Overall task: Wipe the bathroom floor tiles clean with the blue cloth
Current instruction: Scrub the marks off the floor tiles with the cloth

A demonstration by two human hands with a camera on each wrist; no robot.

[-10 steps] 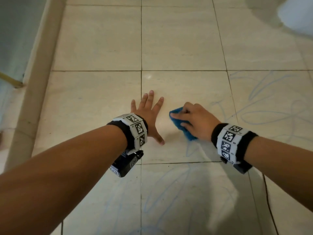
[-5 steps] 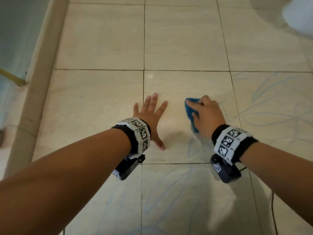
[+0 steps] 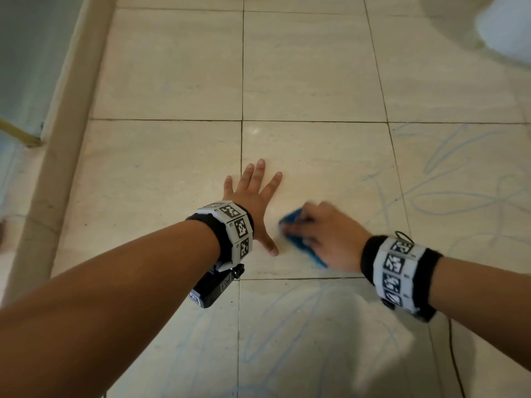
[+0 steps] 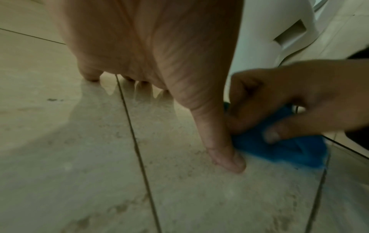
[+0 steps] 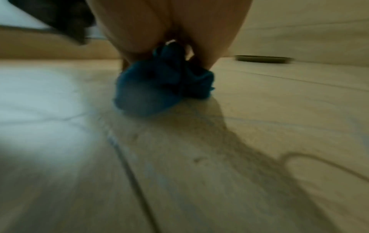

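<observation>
Beige glossy floor tiles (image 3: 310, 70) carry looping blue scribbles (image 3: 448, 202); the right hand (image 3: 330, 234) grasps a bunched blue cloth (image 3: 298, 237) in curled fingers, while the left hand (image 3: 253, 196) lies splayed flat beside it.

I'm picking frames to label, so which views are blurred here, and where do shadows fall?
Head view: the right hand and blue cloth smear with motion; the left hand is sharp. Left wrist view: the left hand's spread fingers cast a shadow on the floor tiles. Right wrist view: blurred throughout, with a long shadow trailing from the cloth.
</observation>
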